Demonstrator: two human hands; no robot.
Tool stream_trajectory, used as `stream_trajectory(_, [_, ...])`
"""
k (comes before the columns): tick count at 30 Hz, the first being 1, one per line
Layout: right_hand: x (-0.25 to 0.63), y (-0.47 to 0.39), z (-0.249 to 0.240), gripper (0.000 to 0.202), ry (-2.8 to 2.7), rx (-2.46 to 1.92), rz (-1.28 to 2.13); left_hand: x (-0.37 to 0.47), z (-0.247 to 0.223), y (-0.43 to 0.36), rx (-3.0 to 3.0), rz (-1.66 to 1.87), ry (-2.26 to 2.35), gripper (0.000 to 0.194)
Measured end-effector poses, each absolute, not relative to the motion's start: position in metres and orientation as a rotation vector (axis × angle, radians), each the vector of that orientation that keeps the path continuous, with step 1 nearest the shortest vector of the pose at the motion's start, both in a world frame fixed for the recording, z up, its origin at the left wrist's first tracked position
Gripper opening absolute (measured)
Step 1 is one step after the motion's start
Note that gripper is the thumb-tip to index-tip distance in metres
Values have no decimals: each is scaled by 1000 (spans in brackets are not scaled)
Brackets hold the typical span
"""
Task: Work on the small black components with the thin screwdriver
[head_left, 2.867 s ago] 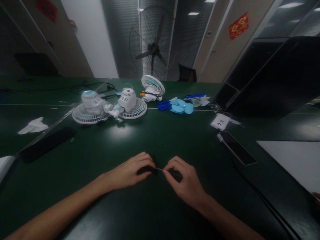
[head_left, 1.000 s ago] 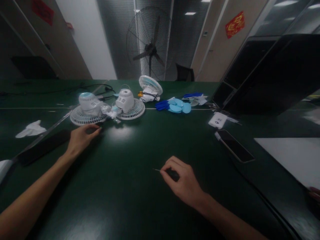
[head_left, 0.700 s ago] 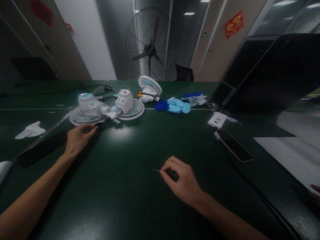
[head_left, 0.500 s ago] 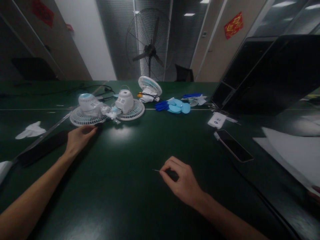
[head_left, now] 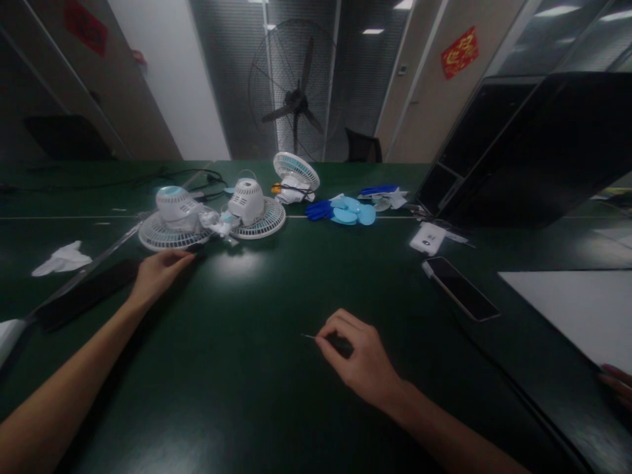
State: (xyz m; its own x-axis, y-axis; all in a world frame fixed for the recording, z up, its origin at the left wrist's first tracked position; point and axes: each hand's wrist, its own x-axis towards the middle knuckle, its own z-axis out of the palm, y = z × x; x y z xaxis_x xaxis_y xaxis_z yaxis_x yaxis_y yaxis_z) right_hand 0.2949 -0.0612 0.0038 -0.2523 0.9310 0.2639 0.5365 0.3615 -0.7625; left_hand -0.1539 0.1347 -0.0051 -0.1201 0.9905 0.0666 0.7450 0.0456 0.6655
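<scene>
My right hand [head_left: 363,359] is over the middle of the green table, thumb and forefinger pinched on a thin metal bit [head_left: 308,336] that points left. Only its slim tip shows beyond the fingertips. At the left, my left hand [head_left: 160,273] reaches forward with thumb and fingers closed together. A small dark thing lies at its fingertips, too dim to make out. Beside that wrist is a long black case [head_left: 89,294]. Just beyond the fingers sits a white fan head [head_left: 175,210] on its round grille, with a second small fan [head_left: 247,201] to its right.
Farther back are a third small fan [head_left: 296,178], blue gloves [head_left: 320,209] and light-blue fan blades [head_left: 353,212]. To the right lie a phone [head_left: 461,288], a white box [head_left: 427,238] and white paper [head_left: 577,306]. Another person's hand [head_left: 617,383] shows at the right edge. A white glove [head_left: 62,258] lies left.
At the right, the raised upper sheet of paper is gone from view and the other person's hand shows more. My left hand has shifted very slightly right; my right hand holds still.
</scene>
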Motion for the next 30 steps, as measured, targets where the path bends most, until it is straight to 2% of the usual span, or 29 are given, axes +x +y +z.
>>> stream_trajectory(13, [295,-61,3,9,-1904,-1281,725,-152,-7,132,2318,540,1856,43])
stream_trajectory(17, [295,-62,2,8,-1907,-1275,740,-151,-8,130,2388,497,1837,44])
stream_trajectory(30, [296,-61,3,9,-1914,-1294,725,-148,-17,131,2328,647,1867,43])
